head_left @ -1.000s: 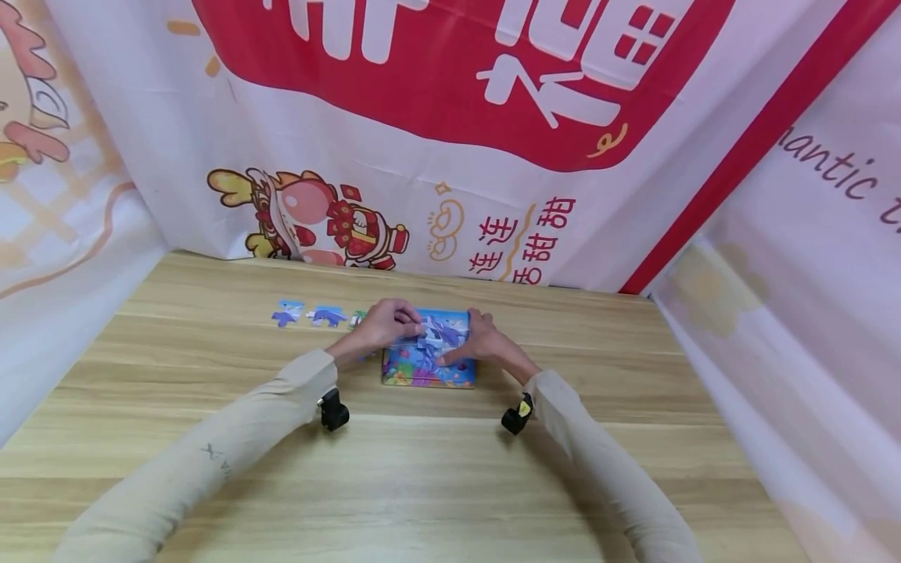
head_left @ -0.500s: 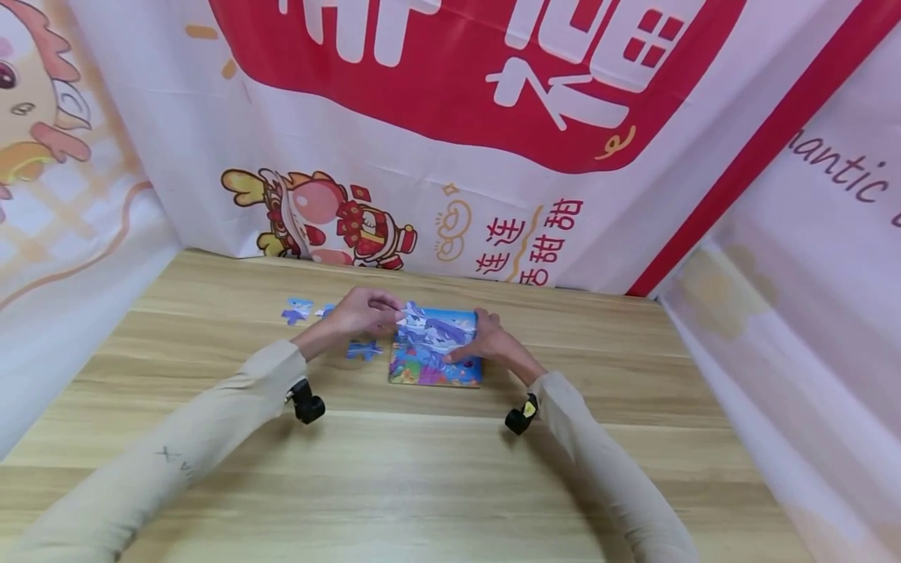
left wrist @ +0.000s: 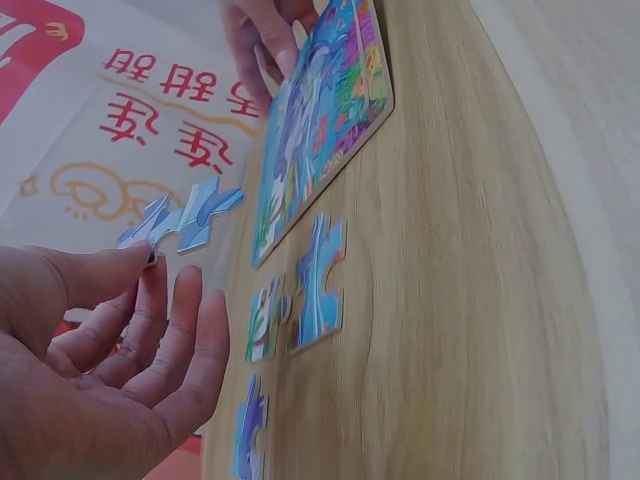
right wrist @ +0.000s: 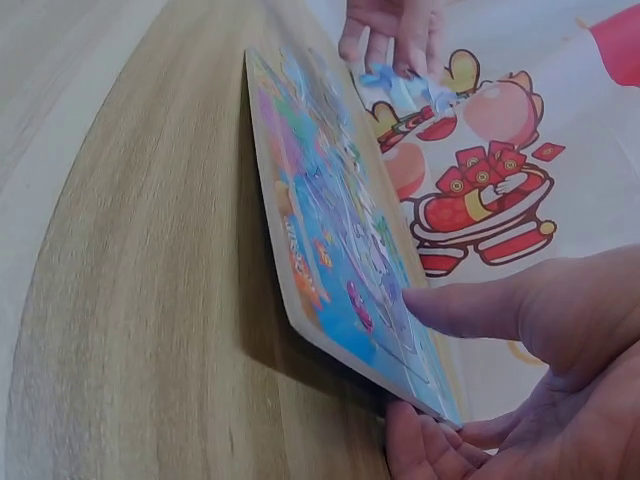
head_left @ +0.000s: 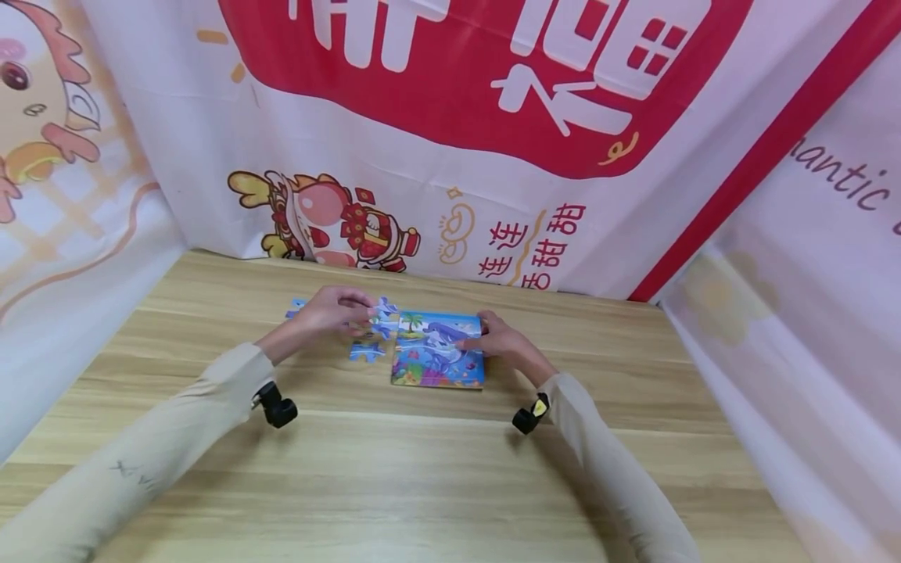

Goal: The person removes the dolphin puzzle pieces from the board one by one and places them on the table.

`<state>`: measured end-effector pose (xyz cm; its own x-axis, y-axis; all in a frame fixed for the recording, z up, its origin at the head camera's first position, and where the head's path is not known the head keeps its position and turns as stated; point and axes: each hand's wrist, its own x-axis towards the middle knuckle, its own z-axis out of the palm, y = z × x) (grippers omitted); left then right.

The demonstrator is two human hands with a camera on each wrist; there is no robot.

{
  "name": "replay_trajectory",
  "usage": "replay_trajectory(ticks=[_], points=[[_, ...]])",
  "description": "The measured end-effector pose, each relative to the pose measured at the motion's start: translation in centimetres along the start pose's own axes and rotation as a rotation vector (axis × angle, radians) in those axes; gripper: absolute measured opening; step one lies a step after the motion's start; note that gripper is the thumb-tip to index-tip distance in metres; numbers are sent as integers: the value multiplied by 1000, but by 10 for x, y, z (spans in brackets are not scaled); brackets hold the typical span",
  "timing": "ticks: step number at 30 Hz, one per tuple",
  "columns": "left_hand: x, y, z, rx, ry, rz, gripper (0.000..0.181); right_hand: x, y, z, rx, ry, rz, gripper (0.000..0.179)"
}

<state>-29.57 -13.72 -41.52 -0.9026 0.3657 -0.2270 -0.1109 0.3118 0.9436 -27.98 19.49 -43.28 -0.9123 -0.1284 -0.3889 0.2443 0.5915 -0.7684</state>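
Note:
My left hand (head_left: 331, 311) pinches a blue-and-white jigsaw piece (left wrist: 195, 215) between thumb and fingertips, raised above the table to the left of the puzzle board. The other fingers of that hand curl loosely below the piece in the left wrist view. The jigsaw board (head_left: 436, 367) carries a colourful sea picture with dolphins, a palm tree and coral. My right hand (head_left: 501, 338) grips its right edge, thumb on the top face and fingers under the rim. In the right wrist view the board's near edge (right wrist: 345, 350) stands a little off the table, with a shadow beneath.
Loose jigsaw pieces lie left of the board: a blue one (left wrist: 320, 290), a green-and-white one (left wrist: 262, 320) and a purple one (left wrist: 250, 430). Another piece (head_left: 296, 307) shows beyond my left wrist. A printed cloth (head_left: 422, 156) hangs behind the wooden table (head_left: 422, 485).
My left hand has moved left from over the board, carrying the pinched piece off it. The palm tree at the board's upper left now shows. My right hand keeps its grip on the board.

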Motion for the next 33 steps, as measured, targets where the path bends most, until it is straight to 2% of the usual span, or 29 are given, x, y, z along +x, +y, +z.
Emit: replay_trajectory(ticks=[5,8,13,21,26,33], points=[[-7,-3,-13,12,10,-9,37,1,5,0,-9,19,-30,65],[-12,-5,-21,36,12,-14,39,2,6,0,-25,43,-38,67],[-19,-10,-31,90,12,-24,41,0,5,-1,8,72,-31,72],[-33,-31,-48,140,20,-53,40,3,5,1,33,91,-24,65],[-34,-37,-50,204,22,-80,39,2,5,1,39,103,-36,64],[-36,-37,-48,310,71,-66,33,3,5,1,85,111,-42,61]])
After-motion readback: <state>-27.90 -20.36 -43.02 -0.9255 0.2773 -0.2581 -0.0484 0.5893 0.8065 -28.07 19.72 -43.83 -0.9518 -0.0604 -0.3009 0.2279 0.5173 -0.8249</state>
